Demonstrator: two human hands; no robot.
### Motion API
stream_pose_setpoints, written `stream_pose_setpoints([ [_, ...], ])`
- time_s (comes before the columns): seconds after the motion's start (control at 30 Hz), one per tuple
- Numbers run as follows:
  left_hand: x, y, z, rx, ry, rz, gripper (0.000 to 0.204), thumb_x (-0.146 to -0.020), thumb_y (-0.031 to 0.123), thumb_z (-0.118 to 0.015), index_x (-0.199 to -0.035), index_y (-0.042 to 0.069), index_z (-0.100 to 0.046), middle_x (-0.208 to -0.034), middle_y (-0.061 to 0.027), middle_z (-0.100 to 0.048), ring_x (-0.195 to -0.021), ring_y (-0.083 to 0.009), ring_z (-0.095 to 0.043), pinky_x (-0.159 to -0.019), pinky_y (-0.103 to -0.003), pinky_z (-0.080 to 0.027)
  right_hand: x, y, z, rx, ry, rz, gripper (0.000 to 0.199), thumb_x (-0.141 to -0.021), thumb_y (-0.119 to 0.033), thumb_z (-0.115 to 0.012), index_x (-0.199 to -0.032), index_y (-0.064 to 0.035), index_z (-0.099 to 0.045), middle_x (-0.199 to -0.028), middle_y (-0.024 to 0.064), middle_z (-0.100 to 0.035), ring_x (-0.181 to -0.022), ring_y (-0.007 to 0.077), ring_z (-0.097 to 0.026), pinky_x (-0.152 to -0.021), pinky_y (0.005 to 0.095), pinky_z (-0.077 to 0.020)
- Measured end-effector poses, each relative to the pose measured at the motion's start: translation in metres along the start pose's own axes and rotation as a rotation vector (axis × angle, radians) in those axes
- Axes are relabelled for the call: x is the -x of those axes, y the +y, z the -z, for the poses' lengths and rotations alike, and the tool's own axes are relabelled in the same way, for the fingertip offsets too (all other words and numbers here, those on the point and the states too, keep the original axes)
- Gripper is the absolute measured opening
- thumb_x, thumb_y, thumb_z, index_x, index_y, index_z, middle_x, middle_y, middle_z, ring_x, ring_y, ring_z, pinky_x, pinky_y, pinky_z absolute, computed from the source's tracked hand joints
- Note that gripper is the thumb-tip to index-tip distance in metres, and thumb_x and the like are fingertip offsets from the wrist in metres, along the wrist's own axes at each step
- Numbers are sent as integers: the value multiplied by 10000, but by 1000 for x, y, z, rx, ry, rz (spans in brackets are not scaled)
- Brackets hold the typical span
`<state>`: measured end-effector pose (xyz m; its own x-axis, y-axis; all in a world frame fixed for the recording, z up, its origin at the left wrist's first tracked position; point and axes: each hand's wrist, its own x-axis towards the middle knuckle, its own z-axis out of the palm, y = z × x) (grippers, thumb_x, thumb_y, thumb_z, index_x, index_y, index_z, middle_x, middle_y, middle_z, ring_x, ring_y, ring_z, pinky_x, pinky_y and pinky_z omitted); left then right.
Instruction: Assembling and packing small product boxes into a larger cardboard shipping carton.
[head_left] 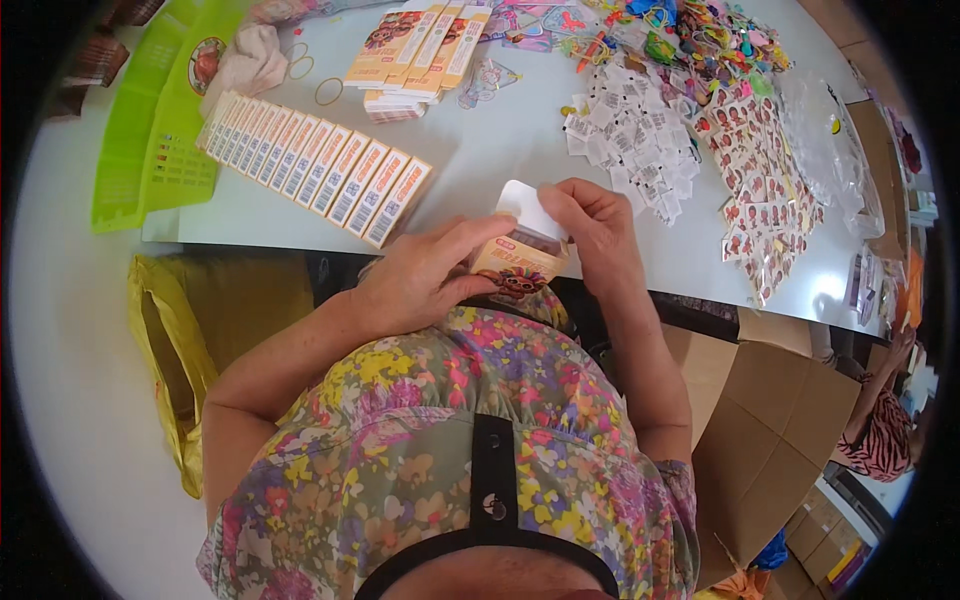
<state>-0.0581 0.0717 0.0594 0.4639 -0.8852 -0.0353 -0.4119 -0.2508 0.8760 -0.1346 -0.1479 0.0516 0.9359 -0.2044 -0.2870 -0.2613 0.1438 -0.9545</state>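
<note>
Close to my body, at the table's front edge, I hold a small orange and white carton (pixel 520 265) with a cartoon face on its front. Its top is open and a white flap stands up. My left hand (pixel 415 270) grips the carton's left side, thumb on the front and forefinger along the top. With thumb and fingers closed together, my right hand (pixel 592 228) pinches the white flap at the right corner. Left of the carton, a long slanting row of filled-out matching cartons (pixel 320 170) stands on the table. What lies inside the carton is hidden.
Flattened cartons (pixel 415 50) lie stacked at the back, near rubber bands (pixel 329 91). White printed slips (pixel 630 130), sticker sheets (pixel 755 180) and colourful trinkets (pixel 700 35) spread to the right. A green basket (pixel 150 130) stands left; a cardboard box (pixel 770 430) stands below right. Another person sits far right.
</note>
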Motion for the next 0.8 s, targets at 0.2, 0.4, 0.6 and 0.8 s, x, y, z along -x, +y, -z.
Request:
stream_pose_setpoints([
  [0.2,-3,4,2,106,7,144,588,-831,52,-736,-1333,49,-431,-1122,-166,-617,-1005,-243,-671,-856,-348,-550,24,27,-14,-187,241,331,94,-846,-25,-693,-912,27,-651,-964,44,-615,-793,86,-567,-686,221,-475],
  [0.4,-21,0,2,-142,266,-240,386,-827,95,-732,-1161,41,-547,-1021,-136,-621,-947,-276,-639,-763,-347,-529,19,27,-8,138,178,459,106,-847,-14,-698,-936,31,-663,-1009,84,-633,-844,121,-587,-719,234,-475],
  [0.6,-27,13,5,-120,326,-272,204,-825,88,-713,-990,47,-600,-970,-116,-620,-813,-295,-630,-682,-349,-506,27,15,-14,59,214,373,128,-830,32,-692,-957,41,-683,-995,97,-650,-872,140,-604,-729,248,-489],
  [0.8,-33,12,17,25,231,-270,81,-813,50,-719,-860,25,-658,-812,-92,-639,-736,-236,-639,-633,-311,-503,25,-4,-2,123,-1,212,113,-831,31,-688,-941,32,-712,-947,72,-683,-828,111,-617,-707,239,-490],
])
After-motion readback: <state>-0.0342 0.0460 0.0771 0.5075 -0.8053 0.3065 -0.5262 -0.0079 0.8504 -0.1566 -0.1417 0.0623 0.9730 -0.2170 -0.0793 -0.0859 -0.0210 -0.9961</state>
